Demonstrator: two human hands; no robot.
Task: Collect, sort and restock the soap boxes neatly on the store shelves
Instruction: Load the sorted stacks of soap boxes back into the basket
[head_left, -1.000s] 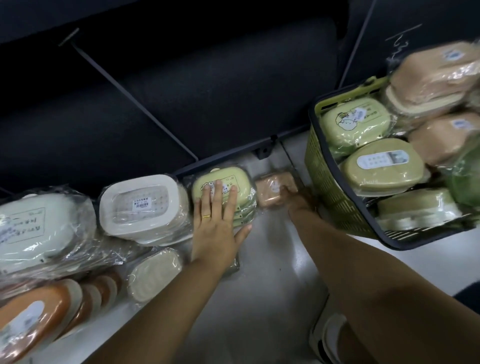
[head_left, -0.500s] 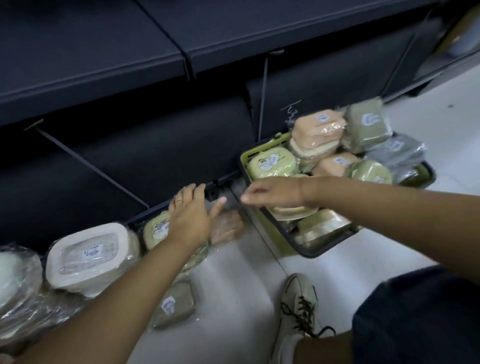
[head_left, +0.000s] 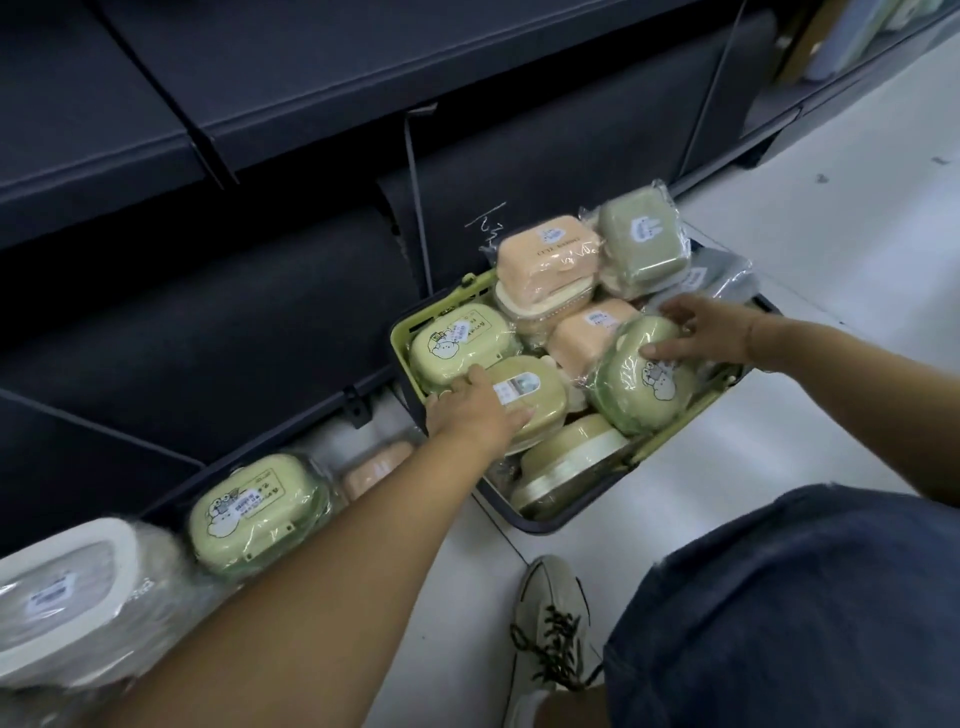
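A green and dark shopping basket (head_left: 402, 332) stands on the floor, filled with several wrapped soap boxes in peach, green and grey. My left hand (head_left: 475, 410) lies over the left end of a yellow-green soap box (head_left: 535, 384) in the basket, fingers curled over its edge. My right hand (head_left: 701, 330) grips the top rim of a tilted round green soap box (head_left: 644, 395), thumb on its face. On the bottom shelf at the left sit a yellow-green cartoon box (head_left: 260, 514), a white box (head_left: 62, 587) and a peach box (head_left: 374, 467).
Dark shelves (head_left: 311, 78) run above and behind, with a dark back panel. My shoe (head_left: 550, 623) and my knee in dark blue cloth (head_left: 779, 597) are on the pale floor just in front of the basket. Open floor lies to the right.
Both hands left the shelf boxes and moved right into the basket. The left hand now lies on a yellow-green box and the right on the round green one. The view swung right.
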